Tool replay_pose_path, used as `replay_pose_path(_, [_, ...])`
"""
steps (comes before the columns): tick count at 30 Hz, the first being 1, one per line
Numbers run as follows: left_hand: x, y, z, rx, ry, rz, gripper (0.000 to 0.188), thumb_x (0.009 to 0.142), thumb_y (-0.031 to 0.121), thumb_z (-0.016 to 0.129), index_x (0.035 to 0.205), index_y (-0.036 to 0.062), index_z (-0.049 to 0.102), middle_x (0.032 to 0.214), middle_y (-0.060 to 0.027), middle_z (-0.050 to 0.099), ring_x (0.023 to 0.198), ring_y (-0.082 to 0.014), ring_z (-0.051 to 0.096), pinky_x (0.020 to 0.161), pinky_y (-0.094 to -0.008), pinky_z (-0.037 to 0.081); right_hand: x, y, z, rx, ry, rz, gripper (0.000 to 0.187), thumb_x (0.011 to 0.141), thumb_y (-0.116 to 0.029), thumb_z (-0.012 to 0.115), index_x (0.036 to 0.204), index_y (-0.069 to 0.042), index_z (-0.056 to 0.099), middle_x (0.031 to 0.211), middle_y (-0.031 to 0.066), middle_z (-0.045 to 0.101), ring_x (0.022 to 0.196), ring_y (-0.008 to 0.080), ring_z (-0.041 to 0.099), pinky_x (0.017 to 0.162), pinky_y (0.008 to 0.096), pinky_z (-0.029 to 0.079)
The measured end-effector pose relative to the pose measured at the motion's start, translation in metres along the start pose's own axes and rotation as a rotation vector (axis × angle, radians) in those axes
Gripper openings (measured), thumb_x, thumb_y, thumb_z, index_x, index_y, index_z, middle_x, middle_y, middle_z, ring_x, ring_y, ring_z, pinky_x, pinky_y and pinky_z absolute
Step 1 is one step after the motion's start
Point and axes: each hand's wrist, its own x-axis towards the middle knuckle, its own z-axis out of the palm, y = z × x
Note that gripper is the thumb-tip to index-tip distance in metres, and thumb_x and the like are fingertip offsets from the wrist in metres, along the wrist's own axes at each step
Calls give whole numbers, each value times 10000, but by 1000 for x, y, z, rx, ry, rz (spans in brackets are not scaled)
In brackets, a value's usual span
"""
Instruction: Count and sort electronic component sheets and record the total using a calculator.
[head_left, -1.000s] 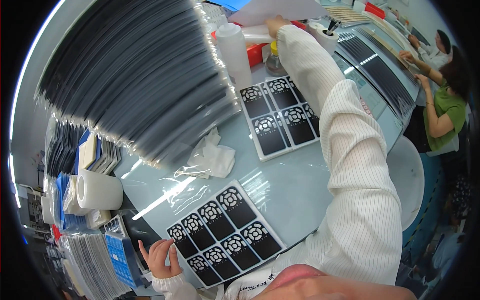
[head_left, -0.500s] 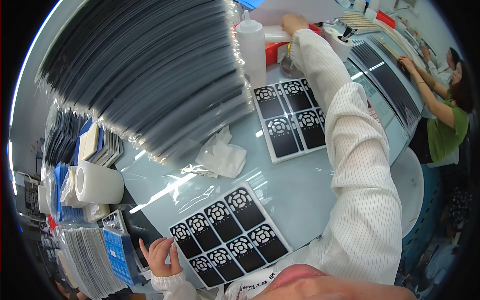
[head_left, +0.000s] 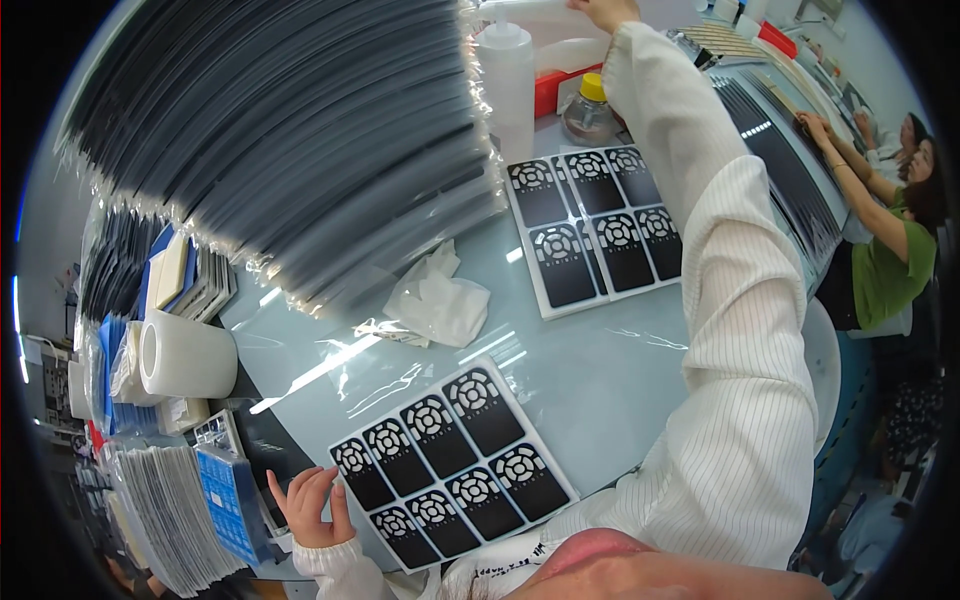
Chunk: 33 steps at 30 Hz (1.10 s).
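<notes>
My left hand [head_left: 316,510] is open beside the left edge of a white-bordered sheet [head_left: 570,492] of black panels with ring-shaped cutouts. Its fingers are spread, with a fingertip close to the sheet's corner. Far forward, my right hand [head_left: 606,12] reaches the upper rim of the view, fingers bent together near a pale translucent sheet [head_left: 560,25]. What those fingers hold is cut off and cannot be made out. Below that forearm lie similar black panels [head_left: 575,258], partly covered by the sleeve. A glass jar with a yellow lid [head_left: 592,88] stands just behind them.
A tall stack of dark sheets in clear film [head_left: 290,150] fills the far left. Beside it stands a white squeeze bottle [head_left: 506,90]. Crumpled white tissue [head_left: 440,297] lies mid-table. A white roll [head_left: 190,357] and bundled sheets [head_left: 170,520] line the left. Another person [head_left: 890,245] works at right.
My right hand has moved farther forward and slightly right, uncovering the yellow-lidded jar and more of the far panels. My left hand stays by the near sheet.
</notes>
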Motion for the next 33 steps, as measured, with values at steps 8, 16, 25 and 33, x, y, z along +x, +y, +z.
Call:
replay_pose_path(8, [2,1,4,2,-42,27,158,852,83,642,981,57,729,924,-81,718,991,-257,658,1180,-621,164,27,28,-27,314,168,-5,272,820,-317,741,979,-99,777,914,131,749,837,256,717,778,360,531])
replay_pose_path(16, [-3,2,3,-15,-36,62,167,851,84,648,995,57,727,943,-85,718,1009,-253,654,1184,-619,159,32,51,-56,639,242,141,315,884,-300,686,974,-4,745,847,143,747,747,224,696,708,352,520])
replay_pose_path(25, [-5,2,8,-39,-23,99,179,856,97,649,1015,56,721,962,-82,719,1014,-262,653,1182,-619,149,-19,52,-24,673,292,-40,401,949,-358,556,924,4,728,932,255,696,898,405,674,819,468,504])
replay_pose_path(33, [-18,1,0,-4,-4,85,166,874,107,631,1001,50,722,983,-85,717,1008,-264,652,1185,-577,165,-22,0,-34,486,246,347,308,809,-352,716,906,-67,781,901,195,726,869,326,712,804,405,538])
